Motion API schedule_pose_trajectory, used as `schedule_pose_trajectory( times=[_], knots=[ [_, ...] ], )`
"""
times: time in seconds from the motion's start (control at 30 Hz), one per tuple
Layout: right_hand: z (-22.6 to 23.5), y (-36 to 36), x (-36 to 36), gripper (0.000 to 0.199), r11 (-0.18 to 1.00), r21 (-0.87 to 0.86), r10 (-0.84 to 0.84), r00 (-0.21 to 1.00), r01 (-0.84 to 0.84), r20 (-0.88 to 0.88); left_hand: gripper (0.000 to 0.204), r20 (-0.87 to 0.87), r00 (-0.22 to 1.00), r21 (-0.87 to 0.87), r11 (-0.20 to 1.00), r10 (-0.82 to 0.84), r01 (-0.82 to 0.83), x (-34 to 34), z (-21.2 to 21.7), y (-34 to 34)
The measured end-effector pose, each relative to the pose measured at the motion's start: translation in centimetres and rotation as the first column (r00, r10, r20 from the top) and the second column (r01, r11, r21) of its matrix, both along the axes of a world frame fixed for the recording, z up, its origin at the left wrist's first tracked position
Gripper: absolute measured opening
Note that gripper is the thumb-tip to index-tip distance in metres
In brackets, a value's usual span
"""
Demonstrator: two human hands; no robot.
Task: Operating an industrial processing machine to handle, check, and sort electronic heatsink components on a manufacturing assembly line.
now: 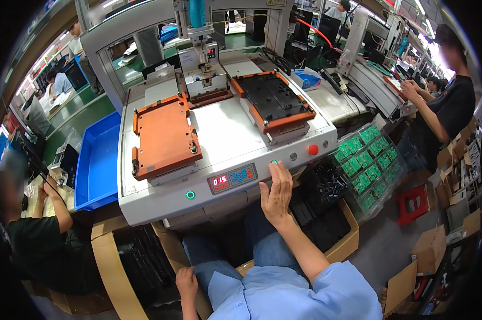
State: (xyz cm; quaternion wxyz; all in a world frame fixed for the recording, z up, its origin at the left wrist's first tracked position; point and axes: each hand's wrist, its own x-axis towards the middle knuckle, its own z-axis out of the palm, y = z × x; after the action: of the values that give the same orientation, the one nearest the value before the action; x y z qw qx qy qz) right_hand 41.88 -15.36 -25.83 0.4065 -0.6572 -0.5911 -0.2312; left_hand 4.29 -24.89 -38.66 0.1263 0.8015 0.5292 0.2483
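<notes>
My right hand (277, 196) reaches to the front panel of a white bench machine (225, 128). Its fingers are stretched out, and the fingertips are at a green-lit button (273, 161), partly covering it. Down by my left thigh rests my left hand (186, 282), holding nothing that I can see, its fingers loosely extended. On the machine's left lies a bare orange fixture plate (165, 136). The right orange fixture (286, 121) carries a flat black panel (273, 96). Between and behind them stands a tool head (202, 69) over a small metal block.
A blue bin (97, 165) sits left of the machine. A red stop button (313, 150) and lit control panel (232, 178) are on its front. Trays of green circuit boards (366, 165) lie right. Cardboard boxes (113, 272) hold black parts. Co-workers (443, 101) sit on both sides.
</notes>
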Motion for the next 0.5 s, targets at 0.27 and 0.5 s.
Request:
schedule_pose_trajectory(
  times=[0.27, 0.5],
  knots=[
    [-4.4, 0.1, 0.2, 0.07, 0.998, -0.069, 0.006, 0.999, -0.004, 0.036, 0.022, -0.003, 1.0, -0.004, 1.0, 0.008, -0.008, 0.2, 0.2, 0.1],
    [-4.9, 0.7, -0.3, 0.072, 0.999, -0.028, -0.037, 0.998, 0.038, 0.044, 0.02, 0.006, 1.0, -0.025, 0.999, 0.02, -0.02, 0.1, 0.4, -0.2]
  ],
)
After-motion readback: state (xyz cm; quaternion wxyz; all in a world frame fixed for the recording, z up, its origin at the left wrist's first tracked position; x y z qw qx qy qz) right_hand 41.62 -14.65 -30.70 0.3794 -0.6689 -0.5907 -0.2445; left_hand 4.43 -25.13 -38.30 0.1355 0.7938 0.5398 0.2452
